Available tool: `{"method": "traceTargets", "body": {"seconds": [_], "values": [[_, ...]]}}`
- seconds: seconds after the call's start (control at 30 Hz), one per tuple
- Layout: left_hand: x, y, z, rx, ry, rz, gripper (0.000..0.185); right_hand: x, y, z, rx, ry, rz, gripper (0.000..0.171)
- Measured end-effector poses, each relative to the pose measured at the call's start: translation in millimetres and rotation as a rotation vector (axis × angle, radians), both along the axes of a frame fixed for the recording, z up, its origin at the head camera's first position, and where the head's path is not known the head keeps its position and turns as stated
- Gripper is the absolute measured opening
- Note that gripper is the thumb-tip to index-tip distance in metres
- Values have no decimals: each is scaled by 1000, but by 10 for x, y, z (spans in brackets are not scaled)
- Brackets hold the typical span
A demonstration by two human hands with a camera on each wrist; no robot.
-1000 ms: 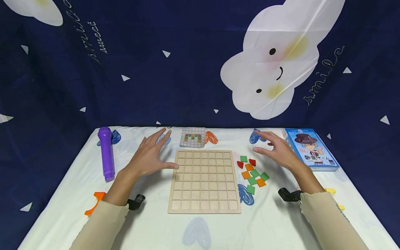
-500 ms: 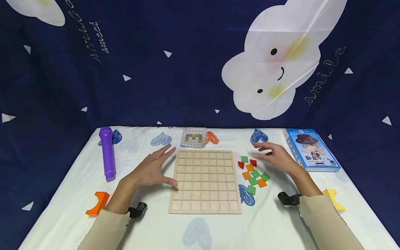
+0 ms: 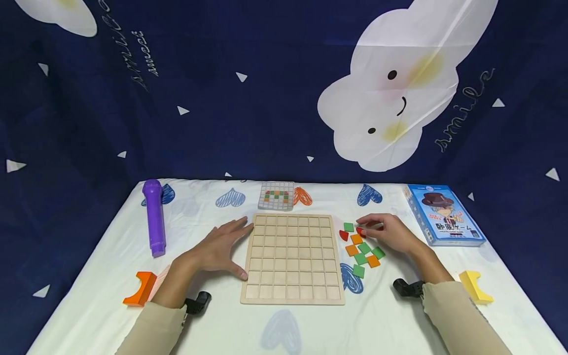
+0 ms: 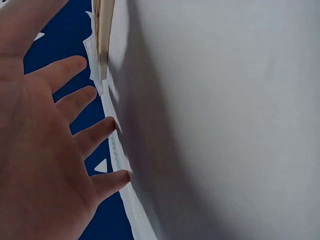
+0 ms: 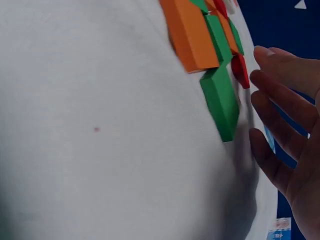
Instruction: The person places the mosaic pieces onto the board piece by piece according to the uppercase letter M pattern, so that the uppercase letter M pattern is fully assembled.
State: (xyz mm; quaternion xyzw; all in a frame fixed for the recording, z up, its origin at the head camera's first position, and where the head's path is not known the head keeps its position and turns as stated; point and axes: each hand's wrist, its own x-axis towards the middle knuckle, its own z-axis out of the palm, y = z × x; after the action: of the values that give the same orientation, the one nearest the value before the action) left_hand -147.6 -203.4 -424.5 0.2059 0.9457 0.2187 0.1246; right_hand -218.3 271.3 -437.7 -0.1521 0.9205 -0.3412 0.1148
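Observation:
A wooden grid board (image 3: 293, 258) with square recesses lies mid-table. My left hand (image 3: 216, 249) has its fingers spread at the board's left edge, fingertips and thumb right by the rim. To the board's right, green, orange and red tiles lie loosely scattered. My right hand (image 3: 391, 233) hovers at their far right side, fingers slightly bent, thumb and fingertips by a red quarter-round tile (image 5: 240, 71). In the right wrist view a gap shows between those fingers and the tiles, the nearest being a green tile (image 5: 221, 104). Nothing is held by either hand.
Behind the board lies a small clear gridded card (image 3: 276, 196) with a coloured pattern. A purple microphone (image 3: 155, 217) and an orange block (image 3: 140, 289) are on the left; a blue game box (image 3: 445, 214) and a yellow block (image 3: 476, 287) on the right.
Both hands have come down and toward the person: the left from above the board's far left to its left edge, the right from beyond the tiles to beside the red one.

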Motion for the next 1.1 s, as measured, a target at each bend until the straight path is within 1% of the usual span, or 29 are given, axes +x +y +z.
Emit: {"method": "traceTargets", "body": {"seconds": [0.23, 0.43, 0.7, 0.87, 1.1], "values": [[24, 12, 9, -11, -34, -36, 127, 17, -18, -38, 1, 37, 18, 28], [22, 12, 10, -2, -53, -61, 126, 24, -40, -50, 6, 57, 11, 26], [22, 35, -15, -1, -86, -68, 129, 27, -38, -87, 0, 82, 10, 19], [17, 43, -19, 8, -95, -70, 125, 30, -27, -84, -12, 92, 20, 18], [30, 30, -21, 37, -114, -82, 118, 9, -23, -94, 9, 87, 23, 19]]}}
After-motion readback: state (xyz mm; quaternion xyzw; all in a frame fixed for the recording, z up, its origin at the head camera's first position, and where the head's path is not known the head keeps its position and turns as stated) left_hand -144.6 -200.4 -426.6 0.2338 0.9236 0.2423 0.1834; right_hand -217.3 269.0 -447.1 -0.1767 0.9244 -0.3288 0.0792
